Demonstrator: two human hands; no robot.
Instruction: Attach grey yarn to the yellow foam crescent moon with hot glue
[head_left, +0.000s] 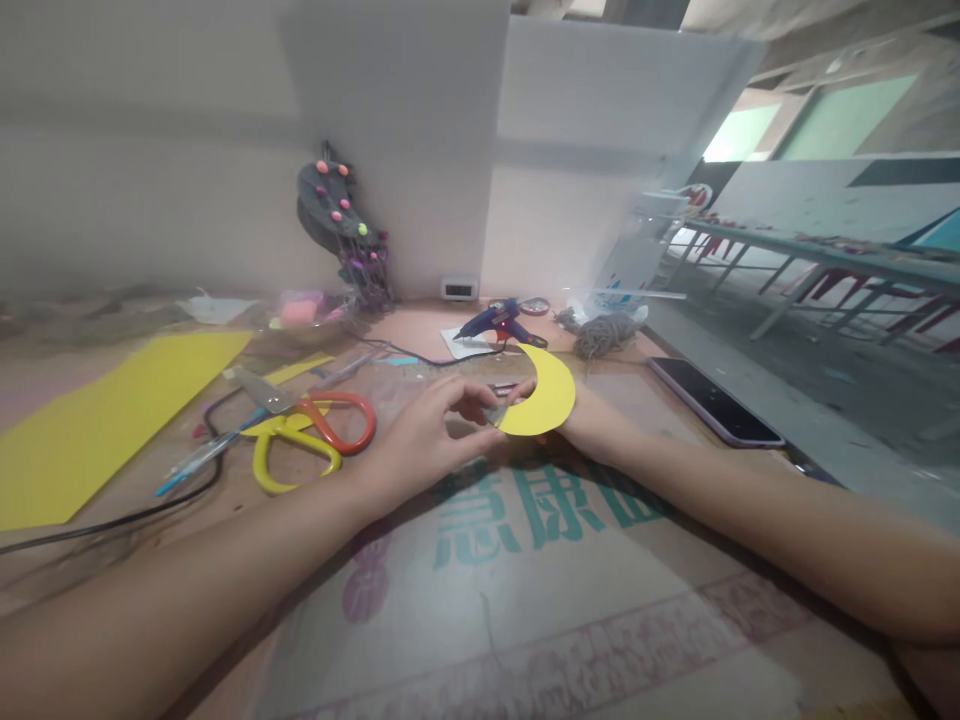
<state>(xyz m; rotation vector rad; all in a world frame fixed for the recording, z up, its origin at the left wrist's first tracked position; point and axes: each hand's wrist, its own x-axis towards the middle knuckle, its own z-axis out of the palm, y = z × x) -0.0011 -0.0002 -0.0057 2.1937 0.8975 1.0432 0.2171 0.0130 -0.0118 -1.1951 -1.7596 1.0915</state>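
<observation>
A yellow paper crescent moon (pixel 553 395) is held up over the table between my two hands. My left hand (pixel 435 425) pinches its lower left tip between thumb and fingers. Something small and grey, like yarn, shows at that tip. Behind the crescent is my right hand (pixel 581 420), mostly covered by it; its fingertips show at the inner curve and grip the paper. To the left of my left hand lie scissors (pixel 352 425) with one red-orange and one yellow handle.
A blue glue gun (pixel 499 320) rests behind the crescent, its cord running left. Grey yarn (pixel 600 335) sits at back right, a phone (pixel 716 402) at the right edge. Yellow sheet (pixel 112 420) lies left. A grey crescent decoration with pompoms (pixel 330 215) stands at the back wall.
</observation>
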